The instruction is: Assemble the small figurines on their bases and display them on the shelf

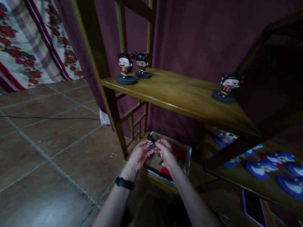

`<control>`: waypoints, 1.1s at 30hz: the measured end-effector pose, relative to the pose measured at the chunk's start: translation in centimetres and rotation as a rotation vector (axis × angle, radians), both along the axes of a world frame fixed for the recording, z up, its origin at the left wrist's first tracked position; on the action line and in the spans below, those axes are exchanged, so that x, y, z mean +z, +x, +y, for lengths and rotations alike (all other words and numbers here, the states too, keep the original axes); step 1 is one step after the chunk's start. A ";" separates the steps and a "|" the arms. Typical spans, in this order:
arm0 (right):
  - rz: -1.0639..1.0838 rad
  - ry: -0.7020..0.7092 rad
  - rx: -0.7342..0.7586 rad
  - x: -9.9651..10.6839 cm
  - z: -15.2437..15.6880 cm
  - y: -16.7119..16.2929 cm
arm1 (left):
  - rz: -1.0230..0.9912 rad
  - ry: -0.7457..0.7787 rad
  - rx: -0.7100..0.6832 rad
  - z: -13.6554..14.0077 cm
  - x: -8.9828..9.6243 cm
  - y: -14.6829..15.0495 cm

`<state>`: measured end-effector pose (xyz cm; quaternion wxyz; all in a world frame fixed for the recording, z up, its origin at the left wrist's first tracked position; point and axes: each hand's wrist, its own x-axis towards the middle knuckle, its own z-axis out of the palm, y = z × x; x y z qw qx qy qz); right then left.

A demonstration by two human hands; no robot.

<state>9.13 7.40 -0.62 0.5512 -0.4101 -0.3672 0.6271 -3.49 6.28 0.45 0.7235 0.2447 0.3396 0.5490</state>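
Note:
Both my hands hold one small black-haired figurine (151, 141) above an open cardboard box. My left hand (139, 154) pinches it from the left, and a dark band circles that wrist. From the right, the fingers of my right hand (165, 151) close on its dark base. The box (187, 161) rests on the low shelf and contains more figurines (163, 165) with red parts, partly hidden by my hands. On the wooden shelf above stand three similar figurines on dark round bases: two at the left end (125, 67) and one at the right (227, 86).
Several blue-and-white figurines (263, 168) lie on a lower shelf at the right, with a phone (254, 208) below them. The wooden shelf board (176, 91) juts out above my hands. A black cable (42, 117) crosses the tiled floor on the left, near a floral curtain (19, 38).

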 end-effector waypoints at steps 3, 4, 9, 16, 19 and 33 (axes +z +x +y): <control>-0.021 0.009 -0.003 0.2 -0.1 0.0 | 0.005 0.032 -0.001 0.0 0.0 0.1; -0.020 0.014 -0.001 0.3 -0.1 0.0 | 0.003 0.041 0.001 0.1 -0.1 0.2; -0.049 -0.013 -0.001 0.6 -0.2 0.0 | 0.000 0.098 -0.015 0.4 -0.7 0.2; -0.127 -0.011 -0.004 0.2 0.1 0.0 | 0.051 0.085 -0.009 0.3 -0.6 -0.1; -0.102 -0.032 -0.003 0.4 0.0 0.0 | 0.048 0.079 -0.020 0.2 -0.5 -0.2; 0.018 -0.144 0.078 -0.2 0.4 0.7 | 0.062 0.010 0.046 -0.3 0.2 0.7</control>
